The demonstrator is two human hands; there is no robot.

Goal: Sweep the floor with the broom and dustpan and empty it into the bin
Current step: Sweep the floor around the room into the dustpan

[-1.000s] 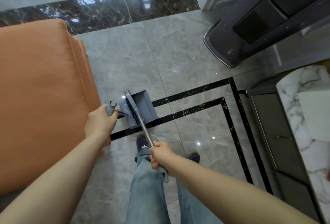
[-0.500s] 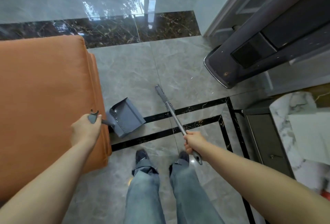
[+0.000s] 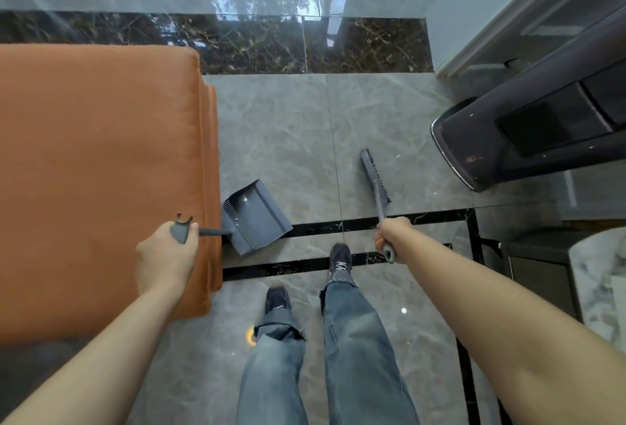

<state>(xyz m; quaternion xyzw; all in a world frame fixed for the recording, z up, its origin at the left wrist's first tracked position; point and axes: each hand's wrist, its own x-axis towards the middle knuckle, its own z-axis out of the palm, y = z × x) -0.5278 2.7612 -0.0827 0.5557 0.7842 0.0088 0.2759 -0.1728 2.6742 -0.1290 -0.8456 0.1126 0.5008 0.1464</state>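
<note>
Broom (image 3: 375, 176) in the right hand (image 3: 393, 233) points its long axis away over the grey floor, right of the dustpan (image 3: 255, 218), whose handle the left hand (image 3: 167, 252) grips beside the orange sofa (image 3: 101, 170).

Both bare forearms extend forward and down, with the orange sofa (image 3: 101, 170) as landmark. Left hand (image 3: 166, 255): over the sofa's right edge, back of hand up, fingers and thumb curled round the dustpan handle (image 3: 189, 231). Right hand (image 3: 393, 233): well to the right of the sofa, over the floor, fist closed round the broom handle (image 3: 384, 221), knuckles forward, handle end protruding below the fist. Legs in blue jeans (image 3: 352, 340) stand just right of the sofa's near corner, right foot ahead of left.
</note>
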